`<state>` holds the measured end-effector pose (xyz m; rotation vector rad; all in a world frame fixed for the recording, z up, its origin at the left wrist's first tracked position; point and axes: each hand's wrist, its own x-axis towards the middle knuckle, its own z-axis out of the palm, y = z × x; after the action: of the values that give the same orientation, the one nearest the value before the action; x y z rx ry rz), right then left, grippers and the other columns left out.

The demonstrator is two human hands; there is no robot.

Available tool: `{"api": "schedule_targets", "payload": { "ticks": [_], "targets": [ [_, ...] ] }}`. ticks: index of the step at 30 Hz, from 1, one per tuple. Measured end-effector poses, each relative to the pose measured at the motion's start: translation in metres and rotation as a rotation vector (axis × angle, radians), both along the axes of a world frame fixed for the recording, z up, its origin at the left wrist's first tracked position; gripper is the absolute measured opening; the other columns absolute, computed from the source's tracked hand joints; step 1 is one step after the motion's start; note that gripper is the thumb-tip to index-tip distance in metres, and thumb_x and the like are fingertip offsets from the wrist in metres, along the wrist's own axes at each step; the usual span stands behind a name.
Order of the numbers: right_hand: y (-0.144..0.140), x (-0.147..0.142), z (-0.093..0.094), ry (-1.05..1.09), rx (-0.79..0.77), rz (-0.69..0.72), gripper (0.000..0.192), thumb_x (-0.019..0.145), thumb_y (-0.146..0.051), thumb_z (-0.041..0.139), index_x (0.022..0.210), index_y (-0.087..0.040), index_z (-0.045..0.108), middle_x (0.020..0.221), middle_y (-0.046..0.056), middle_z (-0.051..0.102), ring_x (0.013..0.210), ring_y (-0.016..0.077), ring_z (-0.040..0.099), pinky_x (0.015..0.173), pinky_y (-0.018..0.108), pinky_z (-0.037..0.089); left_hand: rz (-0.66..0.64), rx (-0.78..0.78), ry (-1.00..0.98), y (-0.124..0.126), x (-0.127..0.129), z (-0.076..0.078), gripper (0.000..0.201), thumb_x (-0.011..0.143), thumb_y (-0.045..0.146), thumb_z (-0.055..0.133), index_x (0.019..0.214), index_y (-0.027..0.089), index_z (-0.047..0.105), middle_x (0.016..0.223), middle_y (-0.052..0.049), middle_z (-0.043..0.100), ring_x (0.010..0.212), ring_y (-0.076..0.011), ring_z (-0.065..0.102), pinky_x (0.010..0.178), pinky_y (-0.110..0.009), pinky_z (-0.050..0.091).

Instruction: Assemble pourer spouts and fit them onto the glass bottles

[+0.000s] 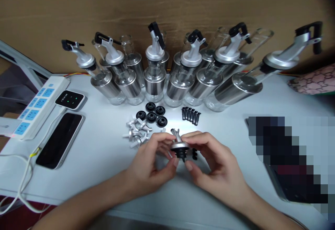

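Observation:
Both hands hold one silver pourer spout (179, 145) with a black stopper under it, just above the white table (104, 146). My left hand (151, 165) pinches it from the left and my right hand (213, 163) from the right. Behind my left hand lies a pile of bare silver spouts (137, 132). Several black round gaskets (154, 115) sit past them, and a row of black plugs (191, 115) lies to their right. A few black parts (194, 154) lie partly hidden behind my right hand.
Several glass bottles with steel collars (154, 80) stand in an arc at the back, some fitted with spouts. A power strip (39, 106), a small black device (70, 99) and a phone (60, 139) lie at left. A blurred dark object (290, 156) lies at right.

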<state>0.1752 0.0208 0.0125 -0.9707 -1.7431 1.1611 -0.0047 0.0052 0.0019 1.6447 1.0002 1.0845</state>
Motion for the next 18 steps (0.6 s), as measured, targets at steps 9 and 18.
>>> {"api": "schedule_targets", "payload": {
  "ticks": [9,18],
  "targets": [
    [0.007,0.007,0.004,-0.017,0.07,-0.031,0.022,0.08,-0.013,0.07,0.096,-0.025,0.061,0.096,0.005,0.067,0.091,0.0192,0.065,0.077,0.032,0.055,-0.016,0.144,0.069,0.006,-0.003,-0.002,0.036,0.09,0.024,0.061,0.123,0.025,0.049,0.11,-0.007,0.063,0.095,-0.0184,0.063,0.081,-0.029,0.055],
    [0.016,0.013,0.012,-0.374,0.383,-0.01,0.018,0.088,-0.017,0.06,0.103,-0.018,0.07,0.083,0.007,0.064,0.079,0.0198,0.056,0.068,0.034,0.048,0.026,0.193,0.015,0.009,-0.004,-0.006,0.032,0.089,0.016,0.059,0.12,0.025,0.055,0.103,-0.005,0.059,0.096,-0.017,0.057,0.084,-0.028,0.048]
  ]
}}
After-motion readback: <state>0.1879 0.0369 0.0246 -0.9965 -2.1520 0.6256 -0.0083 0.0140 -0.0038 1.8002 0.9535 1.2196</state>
